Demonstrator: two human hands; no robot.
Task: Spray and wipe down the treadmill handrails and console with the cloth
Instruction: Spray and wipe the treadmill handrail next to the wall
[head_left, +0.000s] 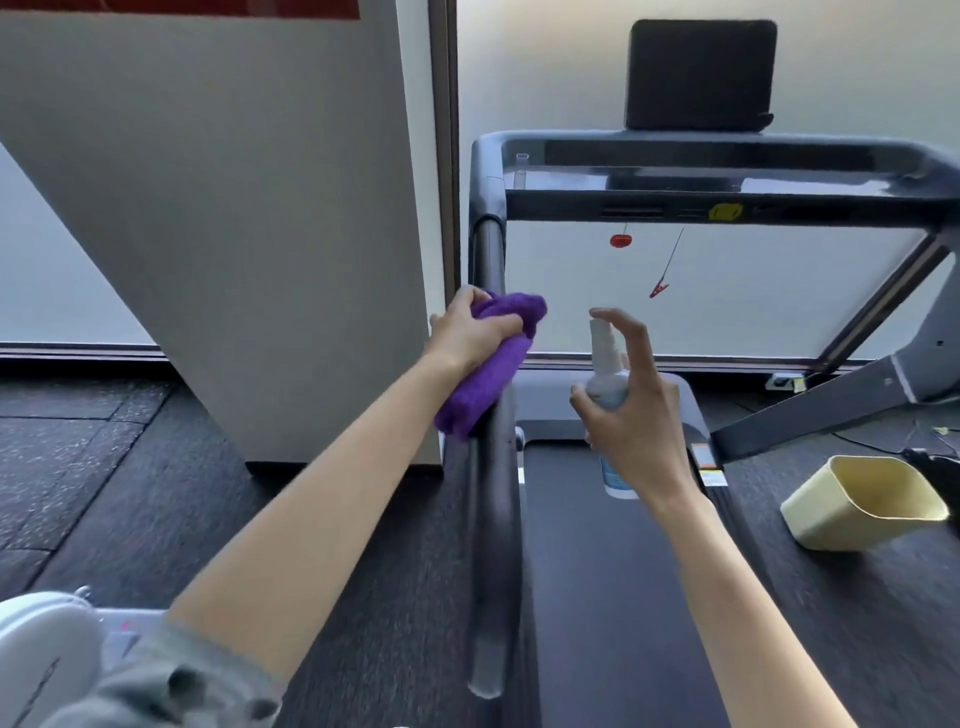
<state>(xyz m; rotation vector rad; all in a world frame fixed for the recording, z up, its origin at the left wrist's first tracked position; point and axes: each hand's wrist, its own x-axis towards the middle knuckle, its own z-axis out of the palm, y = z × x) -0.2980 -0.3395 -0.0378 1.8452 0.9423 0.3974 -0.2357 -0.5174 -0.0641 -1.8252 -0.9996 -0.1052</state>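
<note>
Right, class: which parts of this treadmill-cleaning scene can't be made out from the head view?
- Spray bottle label: covered by the right hand.
- Left handrail under the purple cloth: hidden by the cloth and the left hand.
- Right handrail: cut off by the frame's right edge.
- Console markings: too small and blurred.

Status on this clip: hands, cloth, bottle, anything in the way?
Left hand grips purple cloth against the left handrail. Right hand holds spray bottle, forefinger over nozzle. Console not yet reached. Nothing in the way.
</note>
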